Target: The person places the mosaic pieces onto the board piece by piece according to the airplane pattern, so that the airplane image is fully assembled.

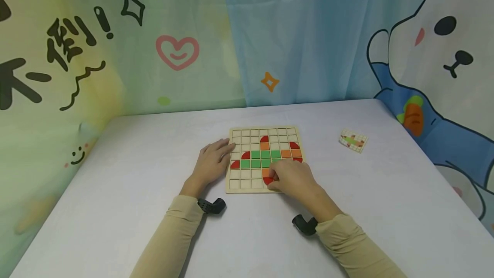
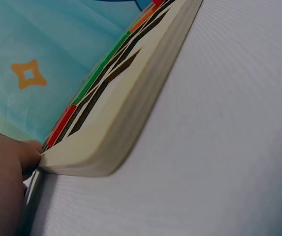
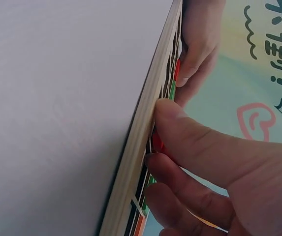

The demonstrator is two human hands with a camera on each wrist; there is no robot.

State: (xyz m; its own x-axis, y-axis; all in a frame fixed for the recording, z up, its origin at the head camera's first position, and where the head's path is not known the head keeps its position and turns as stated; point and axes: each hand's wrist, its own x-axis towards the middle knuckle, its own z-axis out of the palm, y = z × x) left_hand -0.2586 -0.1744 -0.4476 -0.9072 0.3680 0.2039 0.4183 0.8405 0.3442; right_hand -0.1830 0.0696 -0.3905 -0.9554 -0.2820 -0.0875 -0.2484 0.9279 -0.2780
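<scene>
A square wooden grid board (image 1: 245, 183) lies on the table, with green, orange and red tiles in some of its cells. At its left edge, my left hand (image 1: 211, 162) rests with fingers extended, touching the rim; the left wrist view shows part of this hand (image 2: 5, 172) at the board's corner. My right hand (image 1: 295, 179) is over the board's near right part, its fingers curled. Between its thumb and fingers, at the near edge, it pinches a red rounded tile (image 1: 267, 181), which appears partly hidden in the right wrist view. Several cells under this hand are covered.
A small pattern card (image 1: 353, 140) with a similar coloured grid lies to the right of the board on the white table (image 1: 154, 149). A printed curtain (image 1: 308, 33) hangs behind and along the sides. Black wrist cameras (image 1: 212, 206) sit at both cuffs.
</scene>
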